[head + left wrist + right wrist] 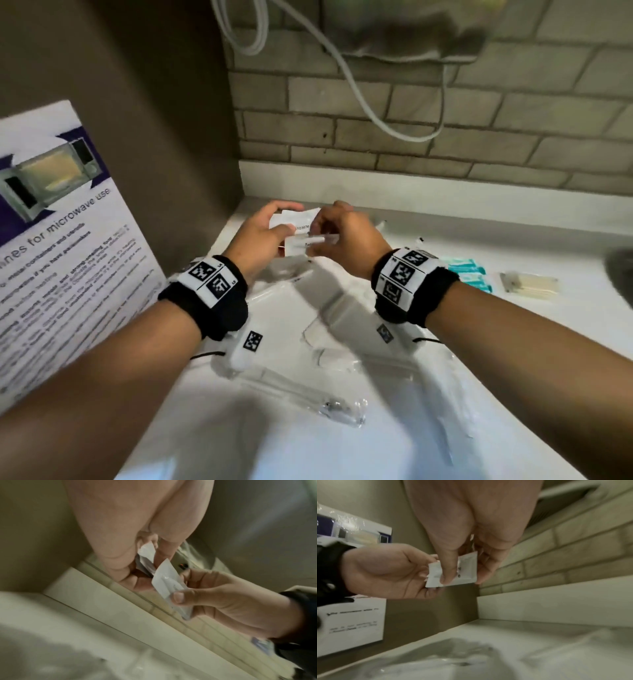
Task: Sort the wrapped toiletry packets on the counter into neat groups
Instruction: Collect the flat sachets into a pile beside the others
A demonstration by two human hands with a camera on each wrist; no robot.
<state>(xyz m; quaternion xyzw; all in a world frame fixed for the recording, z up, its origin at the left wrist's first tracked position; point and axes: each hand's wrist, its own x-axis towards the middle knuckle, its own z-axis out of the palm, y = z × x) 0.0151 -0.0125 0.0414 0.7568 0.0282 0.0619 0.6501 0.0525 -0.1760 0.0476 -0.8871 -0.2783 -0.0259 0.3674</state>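
Observation:
Both hands are raised above the white counter (479, 240) near the back left corner. My left hand (270, 233) holds a small stack of white toothpaste packets (298, 219) between thumb and fingers. Pinched between the thumb and fingers of my right hand (329, 233) is another white packet (301, 245), which overlaps that stack. In the left wrist view this packet (169, 580) sits under the right thumb. The right wrist view shows the packets (464, 570) held by both hands. Clear-wrapped items (329, 404) lie on the counter below the arms.
A laminated microwave notice (58, 260) leans against the left wall. Teal packets (467, 274) and a clear packet with a pale item (529, 286) lie on the right. A brick-tiled wall (445, 113) with a hanging white cable (359, 96) stands behind.

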